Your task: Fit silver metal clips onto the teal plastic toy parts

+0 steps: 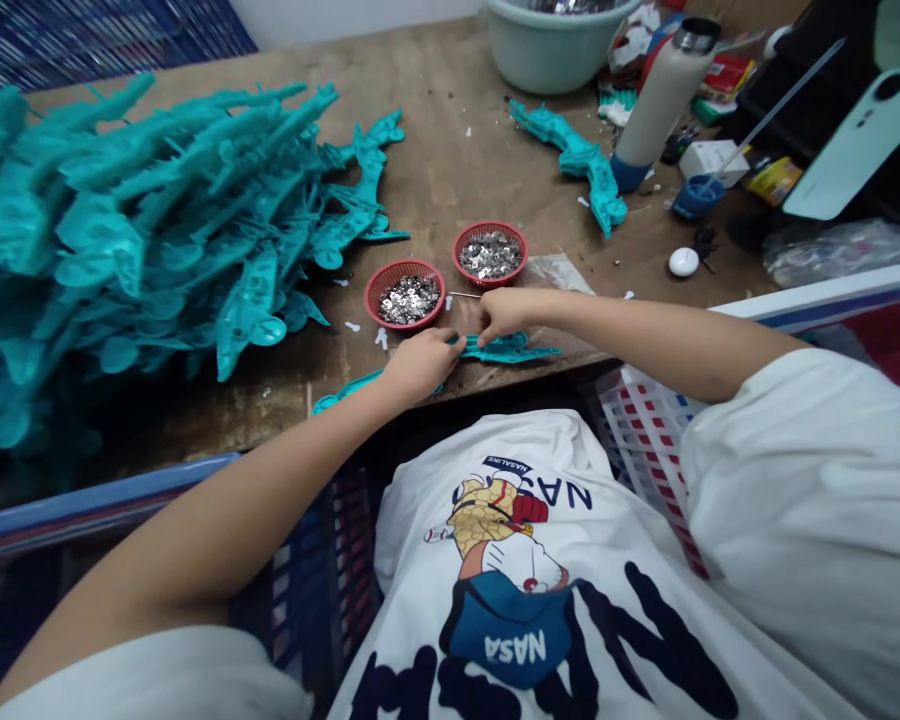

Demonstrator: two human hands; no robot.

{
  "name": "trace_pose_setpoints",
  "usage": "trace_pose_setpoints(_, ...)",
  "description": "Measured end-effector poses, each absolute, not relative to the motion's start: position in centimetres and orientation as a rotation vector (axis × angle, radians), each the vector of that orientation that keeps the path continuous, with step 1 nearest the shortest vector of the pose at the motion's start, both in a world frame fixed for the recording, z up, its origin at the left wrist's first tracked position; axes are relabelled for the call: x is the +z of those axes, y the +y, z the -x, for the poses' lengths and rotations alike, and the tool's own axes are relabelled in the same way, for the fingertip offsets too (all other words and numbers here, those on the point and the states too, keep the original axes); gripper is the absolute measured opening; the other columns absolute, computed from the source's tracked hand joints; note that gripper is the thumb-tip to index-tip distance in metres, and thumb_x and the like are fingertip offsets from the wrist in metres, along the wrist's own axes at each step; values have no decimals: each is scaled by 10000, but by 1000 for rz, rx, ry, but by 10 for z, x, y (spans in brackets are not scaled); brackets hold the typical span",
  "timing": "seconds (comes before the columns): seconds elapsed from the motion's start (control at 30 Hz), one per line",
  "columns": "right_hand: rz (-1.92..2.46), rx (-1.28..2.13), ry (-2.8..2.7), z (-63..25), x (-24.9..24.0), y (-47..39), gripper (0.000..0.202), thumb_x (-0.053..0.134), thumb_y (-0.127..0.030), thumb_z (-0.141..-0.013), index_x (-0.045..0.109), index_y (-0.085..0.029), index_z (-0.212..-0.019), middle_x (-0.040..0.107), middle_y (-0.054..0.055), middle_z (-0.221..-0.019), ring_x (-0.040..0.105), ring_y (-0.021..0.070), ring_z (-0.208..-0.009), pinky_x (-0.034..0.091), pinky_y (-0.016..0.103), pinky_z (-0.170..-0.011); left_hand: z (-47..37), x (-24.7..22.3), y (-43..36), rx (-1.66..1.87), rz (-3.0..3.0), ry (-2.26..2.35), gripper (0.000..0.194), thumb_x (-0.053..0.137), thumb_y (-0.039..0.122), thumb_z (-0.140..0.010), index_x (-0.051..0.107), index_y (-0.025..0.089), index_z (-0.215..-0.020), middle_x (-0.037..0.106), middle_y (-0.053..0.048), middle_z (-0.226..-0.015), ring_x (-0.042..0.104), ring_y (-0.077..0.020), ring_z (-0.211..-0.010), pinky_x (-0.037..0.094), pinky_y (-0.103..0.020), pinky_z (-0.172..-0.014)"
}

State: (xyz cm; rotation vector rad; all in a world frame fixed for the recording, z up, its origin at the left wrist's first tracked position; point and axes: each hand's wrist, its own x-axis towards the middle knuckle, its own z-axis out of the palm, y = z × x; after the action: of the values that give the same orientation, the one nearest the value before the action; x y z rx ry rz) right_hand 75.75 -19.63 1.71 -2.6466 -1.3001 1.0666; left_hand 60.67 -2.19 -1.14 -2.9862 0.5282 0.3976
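Observation:
A teal molded plastic part (pixel 514 350) lies along the table's near edge. My left hand (pixel 422 362) is closed over its left side, fingertips pressed on it. My right hand (pixel 508 313) is curled just above the part, its fingertips reaching down to it. A thin metal rod-like tool (pixel 465 295) sticks out leftward from the right hand; the rest is hidden by the fingers. Just beyond the hands stand two red baskets, the left basket (pixel 370 300) and the right basket (pixel 525 262), both holding small shiny metal pieces.
A large heap of teal plastic parts (pixel 150 220) covers the table's left. Another teal part (pixel 570 150) lies at the right, by a bottle (pixel 664 100). Behind are a pale green basin (pixel 547 50) and, far right, a phone (pixel 859 145). A white crate (pixel 645 420) stands below the edge.

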Motion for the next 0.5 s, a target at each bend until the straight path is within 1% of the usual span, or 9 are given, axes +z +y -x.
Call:
trace_pose_setpoints(0.07,2640,1064,-1336,-755,17,-196,394,828,-376,-1073,871,-82,-1332,853,125,-1212,773,225,-1011,463,277,-787,-607,-9,-23,404,2996,523,432,568,187,-1145,741,174,-1540,759,-168,-1455,750,-324,-1298,606,-374,-1009)
trace_pose_setpoints(0.13,2601,1096,-1432,-750,22,-196,441,829,-410,-1064,849,-92,-1369,843,128,-1273,775,241,-1073,472,281,-811,-607,-3,-23,415,3009,535,383,597,188,-1126,787,186,-1459,776,-159,-1413,763,-325,-1276,617,-369,-990)
trace_pose_setpoints(0.2,2541,1136,-1583,-742,35,-198,560,902,-459,-990,816,-112,-1421,828,132,-1325,773,267,-1106,482,289,-828,-605,10,-24,379,3031,572,344,611,202,-1120,814,194,-1397,789,-153,-1370,776,-329,-1237,631,-385,-980)
trace_pose_setpoints(0.27,2514,1080,-1695,-736,59,-206,678,967,-482,-907,778,-145,-1464,825,130,-1315,777,285,-1078,493,302,-826,-598,30,-24,192,3074,601,354,608,209,-1119,812,198,-1408,781,-163,-1405,764,-344,-1273,636,-437,-1053)
trace_pose_setpoints(0.33,2584,840,-1698,-741,94,-226,664,951,-489,-909,757,-181,-1464,825,122,-1277,777,288,-1039,506,316,-829,-587,55,-23,-174,3113,538,396,614,208,-1112,786,228,-1468,717,-174,-1561,682,-376,-1451,576,-533,-1216)
trace_pose_setpoints(0.4,2726,489,-1561,-763,130,-256,606,874,-516,-973,736,-198,-1470,811,122,-1287,772,292,-1049,526,337,-855,-574,80,-21,-547,3104,428,446,658,207,-1079,758,283,-1507,619,-155,-1706,537,-406,-1625,453,-651,-1340)
trace_pose_setpoints(0.43,2806,317,-1438,-782,146,-274,601,840,-536,-999,724,-193,-1479,798,130,-1315,766,300,-1073,537,353,-877,-569,90,-19,-694,3095,389,470,687,213,-1058,747,310,-1514,590,-140,-1739,480,-415,-1671,401,-697,-1364)
trace_pose_setpoints(0.47,2872,160,-1288,-804,157,-292,613,813,-552,-1019,707,-175,-1491,783,148,-1338,758,314,-1096,547,374,-901,-564,98,-16,-807,3093,377,487,714,219,-1038,742,329,-1511,586,-127,-1745,453,-420,-1688,374,-724,-1368)
trace_pose_setpoints(0.5,2918,27,-1116,-829,162,-310,621,804,-557,-1029,700,-144,-1480,769,183,-1349,747,333,-1107,551,403,-925,-562,102,-14,-894,3098,394,486,737,226,-1021,745,338,-1494,606,-118,-1725,462,-420,-1680,371,-730,-1361)
